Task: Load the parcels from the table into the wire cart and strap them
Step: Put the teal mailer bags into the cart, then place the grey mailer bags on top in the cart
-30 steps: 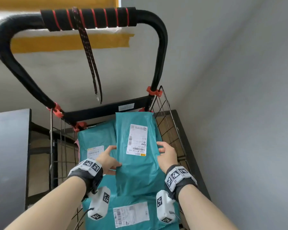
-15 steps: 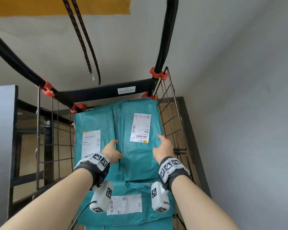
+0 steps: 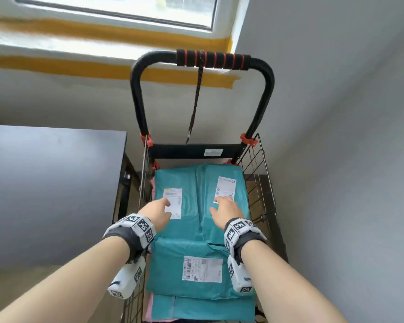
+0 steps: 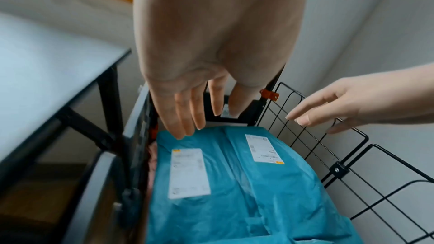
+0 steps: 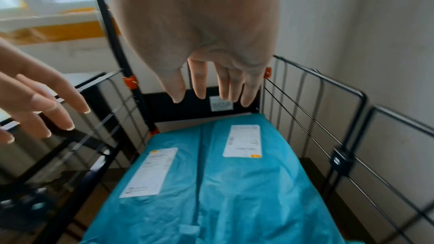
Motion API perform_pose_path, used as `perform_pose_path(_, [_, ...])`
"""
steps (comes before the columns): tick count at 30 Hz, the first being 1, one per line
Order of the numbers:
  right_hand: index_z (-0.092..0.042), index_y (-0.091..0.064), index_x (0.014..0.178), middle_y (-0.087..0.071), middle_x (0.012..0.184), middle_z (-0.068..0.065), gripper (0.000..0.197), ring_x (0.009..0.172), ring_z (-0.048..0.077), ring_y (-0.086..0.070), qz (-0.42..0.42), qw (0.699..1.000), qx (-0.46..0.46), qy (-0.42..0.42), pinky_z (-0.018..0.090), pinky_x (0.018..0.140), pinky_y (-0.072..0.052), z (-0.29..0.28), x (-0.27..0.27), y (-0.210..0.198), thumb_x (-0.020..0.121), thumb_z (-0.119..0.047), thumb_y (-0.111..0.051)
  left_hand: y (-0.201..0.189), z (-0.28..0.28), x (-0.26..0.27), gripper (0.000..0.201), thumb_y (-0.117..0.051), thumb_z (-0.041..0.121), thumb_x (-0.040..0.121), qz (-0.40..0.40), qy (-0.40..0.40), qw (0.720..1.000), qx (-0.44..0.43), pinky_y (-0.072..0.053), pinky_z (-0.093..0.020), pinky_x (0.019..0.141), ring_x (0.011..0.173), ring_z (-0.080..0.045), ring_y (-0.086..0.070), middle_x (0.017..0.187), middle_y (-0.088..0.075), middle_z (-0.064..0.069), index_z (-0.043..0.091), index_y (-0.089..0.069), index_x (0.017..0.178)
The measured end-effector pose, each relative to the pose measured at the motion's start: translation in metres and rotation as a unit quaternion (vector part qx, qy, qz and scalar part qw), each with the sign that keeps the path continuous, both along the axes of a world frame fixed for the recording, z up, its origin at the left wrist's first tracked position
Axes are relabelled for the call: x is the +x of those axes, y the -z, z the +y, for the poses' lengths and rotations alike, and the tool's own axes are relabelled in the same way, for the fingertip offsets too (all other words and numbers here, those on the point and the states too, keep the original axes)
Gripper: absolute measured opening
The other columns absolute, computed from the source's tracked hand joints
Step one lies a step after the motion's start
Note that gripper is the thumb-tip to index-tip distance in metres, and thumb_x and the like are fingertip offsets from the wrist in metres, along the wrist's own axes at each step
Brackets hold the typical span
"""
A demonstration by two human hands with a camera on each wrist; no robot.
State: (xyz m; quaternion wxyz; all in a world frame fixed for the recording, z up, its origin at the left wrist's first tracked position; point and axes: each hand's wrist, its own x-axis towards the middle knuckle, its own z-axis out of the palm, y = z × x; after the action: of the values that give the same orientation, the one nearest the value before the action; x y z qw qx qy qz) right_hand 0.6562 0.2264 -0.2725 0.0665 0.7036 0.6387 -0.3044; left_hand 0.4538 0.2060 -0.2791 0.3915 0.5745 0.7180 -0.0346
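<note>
Two teal parcels lie side by side at the back of the wire cart (image 3: 259,173): the left parcel (image 3: 189,183) and the right parcel (image 3: 239,197), each with a white label. A third teal parcel (image 3: 173,259) lies across the front. My left hand (image 3: 160,209) hovers open over the left parcel, fingers spread and clear of it in the left wrist view (image 4: 199,99). Over the right parcel my right hand (image 3: 224,207) is also open and empty (image 5: 211,81). A dark elastic strap (image 3: 196,101) hangs loose from the cart's padded handle (image 3: 212,59).
A black table (image 3: 51,183) stands against the cart's left side. A grey wall runs close along the right. The back wall with yellow tape and a window (image 3: 114,5) is behind the handle. Wire side panels (image 5: 328,118) rise above the parcels.
Both hands have let go of the right parcel, which now lies flat in the cart, and have lifted off it with fingers spread. My head view has tilted up to the handle.
</note>
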Motion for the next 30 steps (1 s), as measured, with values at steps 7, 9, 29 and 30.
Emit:
perform_pose_path(7, [-0.015,-0.051,0.130,-0.046,0.135,0.009,0.038,0.126,0.028,-0.044,-0.010,0.992,0.059,-0.108,0.039,0.103,-0.039,-0.068,-0.140,-0.072,0.096,-0.030,-0.043,-0.083,-0.085,-0.132,0.031,-0.040,0.025,0.094,0.092,-0.015,0.992,0.084,-0.045,-0.034,0.096,0.116,-0.030,-0.055,0.127,-0.058,-0.011,0.014,-0.052,0.121])
perform_pose_path(9, [-0.017,-0.054,0.127,-0.047,0.133,0.010,0.037,0.125,0.028,-0.045,0.000,0.988,0.083,-0.133,0.039,0.102,-0.040,-0.087,-0.185,-0.089,0.095,-0.031,-0.044,-0.102,-0.109,-0.175,0.032,-0.037,0.025,0.095,0.112,-0.030,0.988,0.106,-0.046,-0.037,0.096,0.115,-0.031,-0.056,0.127,-0.058,-0.011,0.014,-0.052,0.121])
perform_pose_path(29, [-0.015,-0.050,0.131,-0.047,0.137,0.010,0.040,0.127,0.027,-0.046,0.060,0.935,0.125,-0.326,0.039,0.104,-0.041,-0.145,-0.555,-0.135,0.095,-0.030,-0.045,-0.163,-0.252,-0.524,0.030,-0.040,0.029,0.096,0.189,-0.236,0.943,0.140,-0.042,-0.031,0.089,0.112,-0.025,-0.056,0.123,-0.059,-0.007,0.014,-0.053,0.119])
perform_pose_path(30, [-0.015,-0.050,0.131,-0.047,0.137,0.010,0.040,0.127,0.027,-0.046,0.065,0.934,0.123,-0.329,0.039,0.104,-0.040,-0.138,-0.573,-0.131,0.095,-0.030,-0.045,-0.160,-0.248,-0.539,0.030,-0.040,0.029,0.096,0.188,-0.239,0.942,0.140,-0.042,-0.031,0.090,0.113,-0.025,-0.056,0.123,-0.059,-0.007,0.014,-0.053,0.120])
